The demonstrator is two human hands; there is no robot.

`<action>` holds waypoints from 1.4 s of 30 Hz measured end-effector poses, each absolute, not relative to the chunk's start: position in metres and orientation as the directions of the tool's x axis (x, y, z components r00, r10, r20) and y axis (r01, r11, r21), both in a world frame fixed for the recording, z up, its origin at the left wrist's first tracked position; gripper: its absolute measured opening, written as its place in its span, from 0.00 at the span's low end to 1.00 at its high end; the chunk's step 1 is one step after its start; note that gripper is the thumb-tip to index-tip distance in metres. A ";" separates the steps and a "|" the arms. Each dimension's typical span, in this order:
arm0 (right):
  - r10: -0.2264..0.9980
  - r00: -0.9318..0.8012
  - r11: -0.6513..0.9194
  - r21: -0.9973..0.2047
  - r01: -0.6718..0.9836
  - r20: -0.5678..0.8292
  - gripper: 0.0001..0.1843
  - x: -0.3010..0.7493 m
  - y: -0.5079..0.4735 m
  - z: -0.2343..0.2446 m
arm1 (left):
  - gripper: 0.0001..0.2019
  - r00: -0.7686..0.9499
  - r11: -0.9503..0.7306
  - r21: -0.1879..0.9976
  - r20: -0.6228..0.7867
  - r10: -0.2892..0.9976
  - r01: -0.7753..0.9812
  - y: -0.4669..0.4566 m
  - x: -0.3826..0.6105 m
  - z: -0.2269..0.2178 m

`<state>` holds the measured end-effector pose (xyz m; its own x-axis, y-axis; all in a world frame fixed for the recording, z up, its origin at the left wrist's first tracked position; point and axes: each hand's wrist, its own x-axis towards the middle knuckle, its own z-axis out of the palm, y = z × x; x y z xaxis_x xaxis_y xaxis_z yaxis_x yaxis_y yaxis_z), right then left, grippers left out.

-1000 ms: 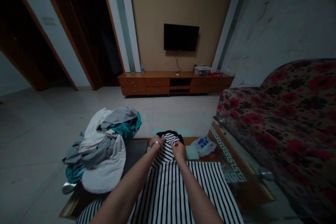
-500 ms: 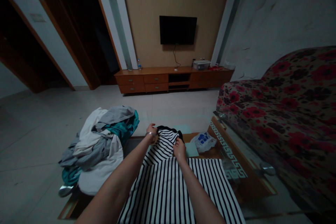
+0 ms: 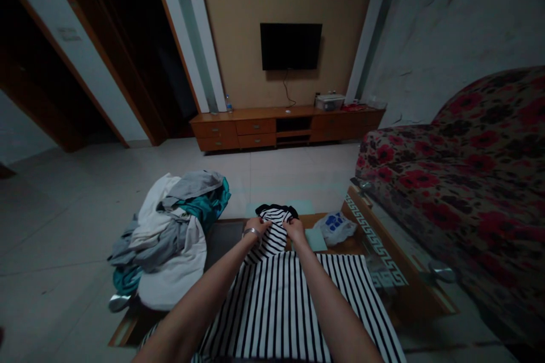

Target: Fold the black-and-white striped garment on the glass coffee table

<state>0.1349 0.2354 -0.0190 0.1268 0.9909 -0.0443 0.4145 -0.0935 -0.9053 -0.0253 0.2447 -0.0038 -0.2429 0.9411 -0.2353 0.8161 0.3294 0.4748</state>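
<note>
A black-and-white striped garment [image 3: 272, 295] lies spread over a glass-topped coffee table [image 3: 385, 255], its upper part gathered towards a black neck edge [image 3: 273, 209]. My left hand [image 3: 258, 227], with a metal bangle at the wrist, pinches the striped cloth near that edge. My right hand [image 3: 294, 230] grips the cloth a little to the right, close to my left hand. The garment hides most of the tabletop beneath it.
A heap of grey, white and teal clothes [image 3: 168, 241] sits left of the garment. A white plastic bag with blue print [image 3: 338, 228] and a pale green sheet [image 3: 315, 240] lie on the table. A floral sofa [image 3: 451, 181] stands to the right, with a low wooden cabinet [image 3: 287, 130] beyond.
My hands have drawn closer together on the striped cloth. My left hand has moved down and right from beside the collar, and the gathered top looks narrower.
</note>
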 end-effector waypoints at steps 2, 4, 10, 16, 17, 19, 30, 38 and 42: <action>0.991 0.130 -0.093 -0.896 0.434 -0.040 0.11 0.133 0.236 -0.015 | 0.16 -0.281 0.375 0.485 -0.257 0.925 0.790 0.253 -0.022 -0.003; 0.991 0.133 -0.083 -0.888 0.453 -0.025 0.12 0.133 0.236 -0.012 | 0.12 -0.308 0.393 0.502 -0.246 0.919 0.771 0.258 -0.020 -0.001; 0.989 0.149 -0.088 -0.845 0.527 -0.010 0.17 0.133 0.232 -0.011 | 0.10 -0.330 0.333 0.506 -0.099 0.939 0.796 0.249 -0.024 -0.001; 0.973 0.229 -0.167 -0.752 0.638 -0.022 0.17 0.139 0.221 -0.012 | 0.18 -0.273 0.302 0.428 -0.128 0.953 0.852 0.244 -0.027 -0.005; 0.969 0.246 -0.178 -0.738 0.651 -0.017 0.16 0.142 0.220 -0.011 | 0.20 -0.257 0.288 0.418 -0.129 0.958 0.861 0.246 -0.026 -0.004; 0.961 0.277 -0.189 -0.721 0.666 0.004 0.18 0.151 0.222 -0.008 | 0.24 -0.217 0.260 0.406 -0.149 0.965 0.876 0.247 -0.027 -0.002; 0.985 0.164 -0.158 -0.616 0.772 -0.046 0.28 0.151 0.283 0.005 | 0.20 -0.176 0.264 0.293 -0.293 0.940 0.919 0.201 -0.066 0.010; 0.998 0.030 0.010 -0.613 0.790 0.055 0.21 0.155 0.291 -0.003 | 0.12 -0.235 0.261 0.130 -0.189 0.954 0.957 0.157 -0.072 0.000; 0.978 0.184 -0.095 -0.587 0.804 0.094 0.24 0.157 0.283 0.010 | 0.13 -0.236 0.252 0.083 -0.163 0.958 0.964 0.156 -0.073 -0.001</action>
